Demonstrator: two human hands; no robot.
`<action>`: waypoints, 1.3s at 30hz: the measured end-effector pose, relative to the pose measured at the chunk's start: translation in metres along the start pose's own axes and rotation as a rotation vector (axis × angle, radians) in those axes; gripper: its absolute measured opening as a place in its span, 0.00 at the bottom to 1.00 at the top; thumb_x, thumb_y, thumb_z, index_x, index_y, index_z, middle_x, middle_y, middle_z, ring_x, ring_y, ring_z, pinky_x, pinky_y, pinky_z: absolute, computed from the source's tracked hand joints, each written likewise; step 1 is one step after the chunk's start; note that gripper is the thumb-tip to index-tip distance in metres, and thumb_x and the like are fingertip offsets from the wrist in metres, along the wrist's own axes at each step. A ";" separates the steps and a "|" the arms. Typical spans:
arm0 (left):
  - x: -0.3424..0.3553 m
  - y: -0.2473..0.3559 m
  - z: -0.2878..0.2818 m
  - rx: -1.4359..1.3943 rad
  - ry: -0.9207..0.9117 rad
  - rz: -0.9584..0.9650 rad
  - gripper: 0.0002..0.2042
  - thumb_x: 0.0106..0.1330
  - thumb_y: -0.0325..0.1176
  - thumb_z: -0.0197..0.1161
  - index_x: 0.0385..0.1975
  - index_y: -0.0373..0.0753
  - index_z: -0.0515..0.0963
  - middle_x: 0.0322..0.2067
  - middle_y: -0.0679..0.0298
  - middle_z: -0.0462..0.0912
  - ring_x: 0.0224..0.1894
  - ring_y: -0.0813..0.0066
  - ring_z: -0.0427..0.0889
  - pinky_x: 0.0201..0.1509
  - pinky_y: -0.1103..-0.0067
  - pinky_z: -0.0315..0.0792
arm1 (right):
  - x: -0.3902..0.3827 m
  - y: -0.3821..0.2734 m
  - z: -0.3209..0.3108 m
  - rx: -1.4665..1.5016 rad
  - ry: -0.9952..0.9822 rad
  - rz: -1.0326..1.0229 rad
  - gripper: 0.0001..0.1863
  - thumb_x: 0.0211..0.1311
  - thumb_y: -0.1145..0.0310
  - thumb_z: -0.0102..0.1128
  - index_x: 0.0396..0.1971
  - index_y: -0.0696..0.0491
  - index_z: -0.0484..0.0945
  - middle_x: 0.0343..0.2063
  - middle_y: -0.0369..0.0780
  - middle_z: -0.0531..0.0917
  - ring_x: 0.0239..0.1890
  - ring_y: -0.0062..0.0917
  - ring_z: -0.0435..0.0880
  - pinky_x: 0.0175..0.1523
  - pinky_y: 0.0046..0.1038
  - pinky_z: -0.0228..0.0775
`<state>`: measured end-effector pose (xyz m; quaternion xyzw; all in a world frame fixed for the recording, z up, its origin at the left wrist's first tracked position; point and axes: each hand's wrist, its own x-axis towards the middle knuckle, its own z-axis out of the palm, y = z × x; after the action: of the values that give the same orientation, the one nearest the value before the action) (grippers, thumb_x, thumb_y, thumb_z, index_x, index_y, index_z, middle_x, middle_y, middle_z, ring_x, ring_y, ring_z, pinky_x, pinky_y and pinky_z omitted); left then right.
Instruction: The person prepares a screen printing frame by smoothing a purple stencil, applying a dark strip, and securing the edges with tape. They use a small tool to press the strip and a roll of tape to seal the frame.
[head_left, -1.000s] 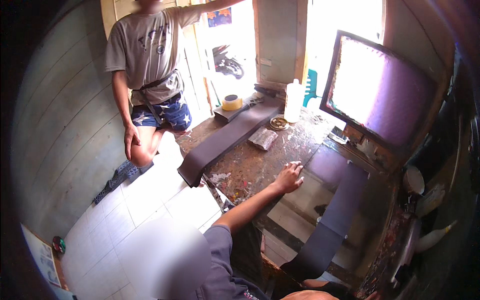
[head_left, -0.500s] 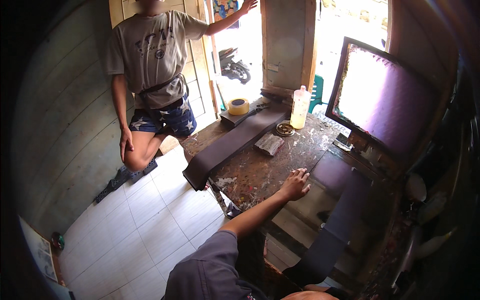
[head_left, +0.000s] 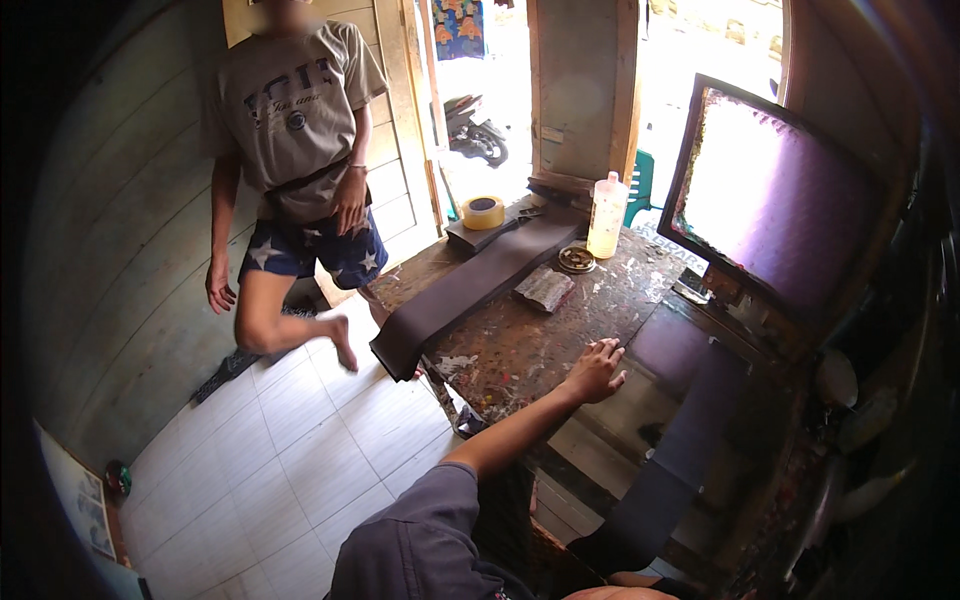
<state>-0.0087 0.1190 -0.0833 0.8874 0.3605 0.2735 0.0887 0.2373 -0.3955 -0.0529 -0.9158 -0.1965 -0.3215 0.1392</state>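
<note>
My left hand (head_left: pixel 592 375) rests palm down at the edge of the paint-stained table (head_left: pixel 500 365), fingers loosely apart, beside a glass panel (head_left: pixel 668 335). A long dark strip (head_left: pixel 655 480) lies on that panel at the right. Another dark strip (head_left: pixel 465 275) runs along the table's left side and droops over its end. Near it sit a tape roll (head_left: pixel 483 208), a round tin (head_left: pixel 577 258), a crumpled block (head_left: pixel 545 290) and a clear bottle (head_left: pixel 606 225) with yellowish liquid. My right hand is out of view; only some skin shows at the lower edge.
A barefoot person (head_left: pixel 285 140) stands at the left on the tiled floor (head_left: pixel 290 470). A framed screen (head_left: pixel 760 190) is raised at the right, with dark clutter below. A teal chair (head_left: pixel 640 185) and a motorbike (head_left: pixel 475 130) are beyond the doorways.
The other person has lowered a raised arm from the doorway to waist level and moved a leg forward. The view has shifted slightly; my left hand stays at the table edge.
</note>
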 end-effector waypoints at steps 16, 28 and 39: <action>0.002 0.000 0.001 -0.012 0.013 0.008 0.28 0.67 0.47 0.57 0.60 0.30 0.72 0.64 0.45 0.69 0.69 0.52 0.63 0.73 0.61 0.56 | 0.006 -0.001 0.003 0.176 -0.004 0.049 0.22 0.61 0.50 0.65 0.29 0.58 0.85 0.28 0.50 0.82 0.35 0.45 0.80 0.47 0.46 0.71; 0.008 -0.020 0.001 -0.439 0.137 -0.098 0.24 0.65 0.40 0.63 0.58 0.35 0.74 0.61 0.52 0.75 0.66 0.59 0.70 0.70 0.66 0.60 | -0.008 -0.038 0.034 0.544 0.090 0.016 0.17 0.57 0.55 0.75 0.34 0.55 0.85 0.30 0.44 0.86 0.29 0.30 0.84 0.30 0.30 0.77; 0.007 0.010 -0.083 -2.218 0.118 0.109 0.43 0.69 0.65 0.39 0.72 0.32 0.57 0.73 0.50 0.58 0.76 0.60 0.53 0.78 0.61 0.45 | 0.065 -0.071 0.024 1.609 -0.287 0.310 0.27 0.77 0.50 0.42 0.63 0.55 0.70 0.59 0.44 0.76 0.62 0.31 0.73 0.65 0.34 0.63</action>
<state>-0.0441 0.1135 -0.0077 0.3168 -0.1198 0.4897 0.8034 0.2646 -0.3063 -0.0202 -0.5853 -0.2540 0.0597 0.7677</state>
